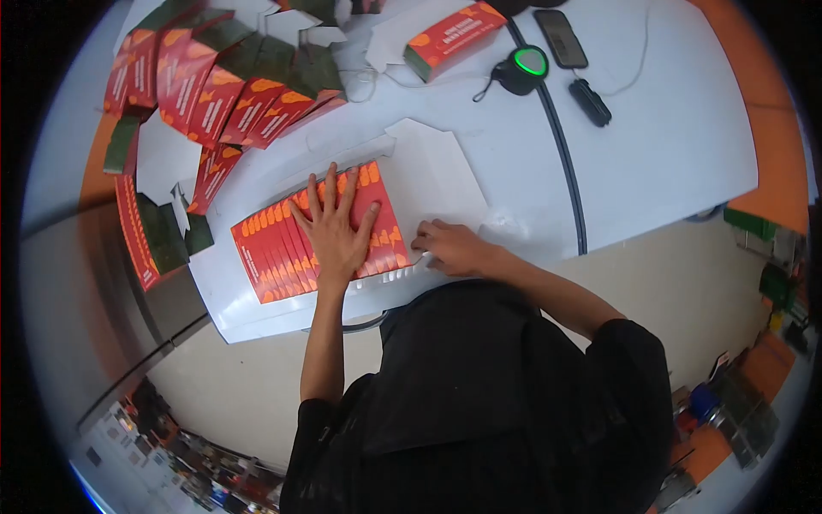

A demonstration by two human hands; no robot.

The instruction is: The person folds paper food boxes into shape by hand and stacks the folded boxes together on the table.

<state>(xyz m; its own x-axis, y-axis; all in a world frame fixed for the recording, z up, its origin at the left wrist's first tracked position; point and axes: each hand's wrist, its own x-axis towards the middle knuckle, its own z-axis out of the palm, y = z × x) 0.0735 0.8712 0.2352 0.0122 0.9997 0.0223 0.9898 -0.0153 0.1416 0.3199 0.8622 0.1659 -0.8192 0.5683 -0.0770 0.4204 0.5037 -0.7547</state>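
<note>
A row of flat red-and-orange cartons (272,257) lies packed side by side on a piece of white cardboard. My left hand (336,231) rests flat on top of them, fingers spread. Past their right end extends a white cardboard flap (437,167). My right hand (454,248) is beside that end, its fingers curled together close to the cardboard's near edge. What lies between those fingertips is too small to make out.
Many red cartons with green sides (210,90) are heaped at the far left of the white table (659,163). Another red carton (454,38) lies at the back. A black device with a green light (527,64), a phone (561,38) and a dark cable (561,150) are to the right.
</note>
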